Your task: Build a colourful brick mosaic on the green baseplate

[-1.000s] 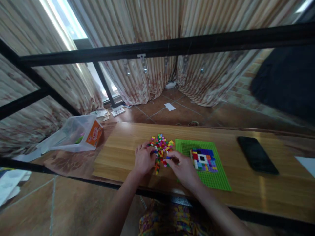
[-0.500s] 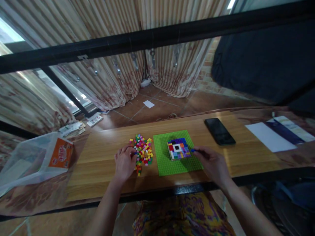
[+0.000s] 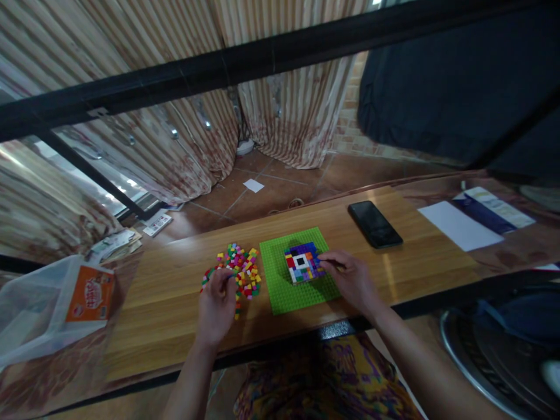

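Note:
A multicoloured block of small toy building bricks, with a white ring around a black centre on top, sits on a green studded baseplate. My right hand pinches a small blue brick at the block's right edge; whether that brick is pressed onto it I cannot tell. My left hand is at the near left side of a pile of loose bricks in many colours. Its thumb and forefinger are pinched on what looks like a small dark blue brick, partly hidden by the fingers.
A black phone lies on the wooden board, right of the baseplate. Farther right are a white sheet and a blue-and-white packet. At the left stands a clear plastic box with an orange label. A dark metal bar crosses beyond.
My right hand has brought its blue brick leftward to the block's right edge. My left hand has drawn back slightly from the pile's middle. The whole view has shifted slightly.

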The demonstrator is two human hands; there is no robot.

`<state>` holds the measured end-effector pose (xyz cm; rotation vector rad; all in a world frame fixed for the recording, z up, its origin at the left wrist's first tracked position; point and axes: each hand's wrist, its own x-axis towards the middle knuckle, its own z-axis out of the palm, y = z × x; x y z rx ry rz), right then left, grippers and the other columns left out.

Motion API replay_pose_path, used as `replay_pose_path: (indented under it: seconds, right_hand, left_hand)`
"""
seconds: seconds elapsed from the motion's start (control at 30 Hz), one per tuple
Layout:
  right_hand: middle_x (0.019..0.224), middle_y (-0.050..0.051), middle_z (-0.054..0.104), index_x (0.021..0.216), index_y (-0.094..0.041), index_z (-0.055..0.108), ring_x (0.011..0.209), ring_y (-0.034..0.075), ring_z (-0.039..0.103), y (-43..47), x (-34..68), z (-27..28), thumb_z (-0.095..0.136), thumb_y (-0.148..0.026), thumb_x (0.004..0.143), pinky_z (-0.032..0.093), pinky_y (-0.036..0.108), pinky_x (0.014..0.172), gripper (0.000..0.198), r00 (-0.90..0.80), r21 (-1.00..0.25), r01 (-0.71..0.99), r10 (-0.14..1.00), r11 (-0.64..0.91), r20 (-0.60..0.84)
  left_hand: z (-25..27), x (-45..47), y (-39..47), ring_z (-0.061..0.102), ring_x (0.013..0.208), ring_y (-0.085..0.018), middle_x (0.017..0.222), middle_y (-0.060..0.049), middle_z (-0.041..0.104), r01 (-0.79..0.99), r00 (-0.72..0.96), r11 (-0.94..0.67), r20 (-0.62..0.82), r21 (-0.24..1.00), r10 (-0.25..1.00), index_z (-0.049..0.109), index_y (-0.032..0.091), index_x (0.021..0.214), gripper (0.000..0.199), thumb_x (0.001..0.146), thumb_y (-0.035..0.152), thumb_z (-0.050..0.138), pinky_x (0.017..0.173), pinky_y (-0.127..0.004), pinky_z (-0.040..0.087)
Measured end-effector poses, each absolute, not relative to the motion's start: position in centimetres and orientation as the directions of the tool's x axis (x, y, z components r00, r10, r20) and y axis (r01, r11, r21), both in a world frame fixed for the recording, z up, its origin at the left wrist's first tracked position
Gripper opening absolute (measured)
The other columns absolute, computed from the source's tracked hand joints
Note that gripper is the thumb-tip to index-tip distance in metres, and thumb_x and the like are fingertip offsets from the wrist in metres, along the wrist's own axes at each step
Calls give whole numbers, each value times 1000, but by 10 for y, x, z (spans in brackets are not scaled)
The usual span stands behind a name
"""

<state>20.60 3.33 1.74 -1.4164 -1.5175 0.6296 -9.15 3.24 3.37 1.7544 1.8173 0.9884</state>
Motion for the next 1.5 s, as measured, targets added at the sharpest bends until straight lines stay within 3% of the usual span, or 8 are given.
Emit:
replay_pose_path:
  seconds: [0.17, 0.37, 0.5, 0.73, 1.03, 1.2, 1.5]
  right_hand:
    - [86, 5, 70, 88, -21, 69, 82, 18, 65, 31, 196, 24, 57, -27, 86, 51, 32, 75, 14, 74, -808, 537, 941, 242, 331]
    - [87, 6, 70, 88, -20, 69, 81, 19, 65, 28, 197, 22, 57, -26, 86, 51, 34, 74, 13, 152, -790, 575, 920, 216, 362]
    - [87, 5, 71, 90, -21, 69, 80, 19, 65, 28, 199, 19, 57, -26, 86, 52, 34, 74, 14, 157, -795, 565, 917, 221, 366]
    - [84, 5, 71, 87, -21, 69, 79, 19, 65, 27, 184, 16, 59, -24, 85, 51, 34, 73, 11, 184, -767, 600, 894, 226, 408]
    - [82, 3, 73, 82, -22, 70, 78, 20, 64, 26, 175, 13, 63, -23, 84, 50, 34, 73, 7, 164, -681, 686, 858, 257, 488]
    - [82, 3, 73, 83, -22, 70, 78, 20, 64, 25, 177, 15, 61, -21, 85, 49, 34, 73, 9, 134, -669, 692, 863, 270, 487]
    - [85, 5, 73, 86, -21, 70, 81, 20, 64, 26, 178, 14, 59, -24, 86, 49, 35, 76, 11, 150, -700, 662, 867, 268, 474]
  left_hand:
    - [35, -63, 23, 64, 79, -17, 86, -3, 66, 640, 6, -132, 166, 757, 986, 60, 20, 93, 16, 87, 30, 48, 71, -28, 52]
    - [28, -56, 21, 63, 91, -19, 97, -5, 68, 620, 8, -163, 202, 768, 979, 65, 21, 100, 21, 85, 25, 51, 82, -32, 52]
    - [24, -61, 21, 65, 82, -18, 100, -6, 68, 504, -36, -45, 74, 862, 997, 65, 20, 106, 27, 85, 30, 52, 74, -32, 55]
    - [29, -56, 19, 64, 74, -17, 88, -4, 66, 337, -84, 71, -45, 939, 995, 65, 17, 93, 24, 78, 35, 60, 69, -30, 55]
    - [32, -56, 18, 60, 73, -15, 80, -1, 62, 253, -104, 80, -55, 964, 993, 65, 17, 85, 18, 75, 32, 63, 65, -27, 55]
    - [35, -56, 18, 54, 65, -12, 66, 2, 55, 264, -149, -6, 47, 964, 988, 57, 17, 63, 19, 74, 31, 63, 59, -21, 50]
    - [30, -62, 29, 54, 54, -11, 66, 1, 61, 135, -261, 212, -172, 968, 950, 64, 15, 88, 28, 71, 37, 65, 46, -20, 43]
